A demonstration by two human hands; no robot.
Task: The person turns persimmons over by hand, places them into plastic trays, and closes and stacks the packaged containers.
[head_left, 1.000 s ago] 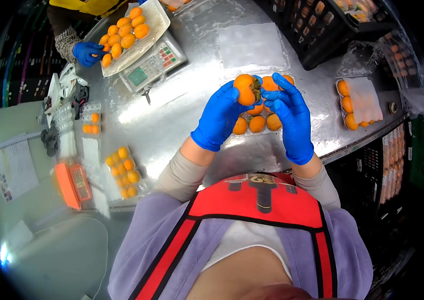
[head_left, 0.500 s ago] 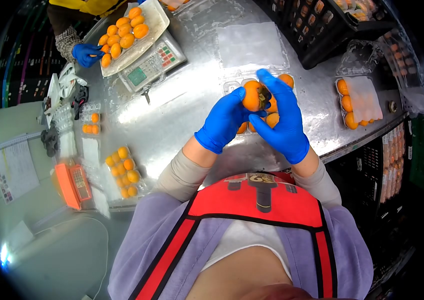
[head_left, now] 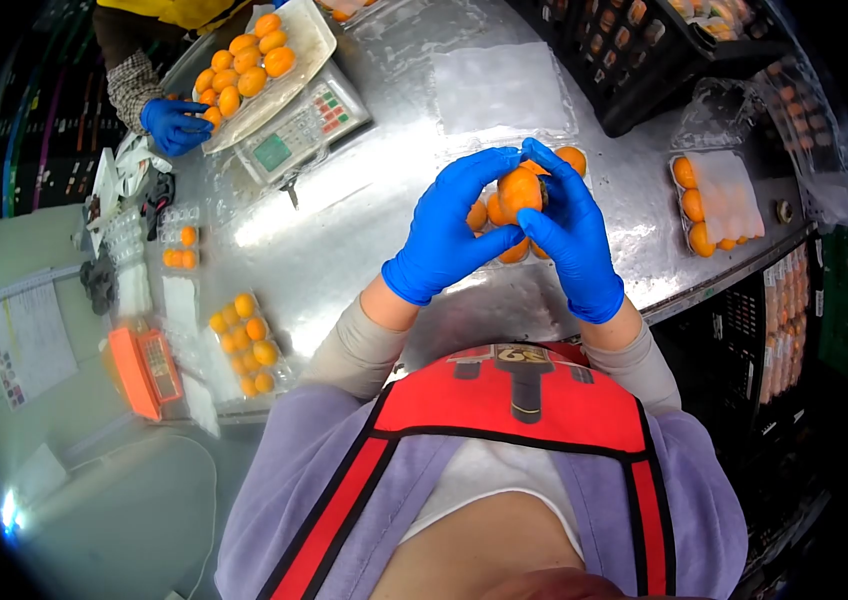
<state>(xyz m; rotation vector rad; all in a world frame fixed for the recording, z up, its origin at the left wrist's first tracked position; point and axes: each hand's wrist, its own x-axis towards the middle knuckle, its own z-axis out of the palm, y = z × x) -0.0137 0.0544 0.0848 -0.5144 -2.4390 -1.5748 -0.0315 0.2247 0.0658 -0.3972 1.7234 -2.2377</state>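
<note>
An orange persimmon (head_left: 519, 194) is up between my two blue-gloved hands, above a clear tray of persimmons (head_left: 514, 250). My right hand (head_left: 574, 235) has its fingers and thumb round the fruit's right side, where the leafy end is mostly hidden. On the left, my left hand (head_left: 451, 228) curves with fingers and thumb apart, its fingertips close to the fruit's top and bottom; whether they touch it I cannot tell. Both hands cover parts of the tray. Beyond it lies a clear lid with a white sheet (head_left: 499, 90).
A co-worker's gloved hand (head_left: 176, 126) touches fruit on a scale (head_left: 304, 125) at the upper left. Black crate (head_left: 634, 70) stands upper right. Filled trays lie at right (head_left: 694, 205) and lower left (head_left: 244, 343), near an orange device (head_left: 144, 372).
The persimmon has turned, its leafy end now facing my right hand. My left hand has opened from its grip on the fruit, and my right fingers have closed round it.
</note>
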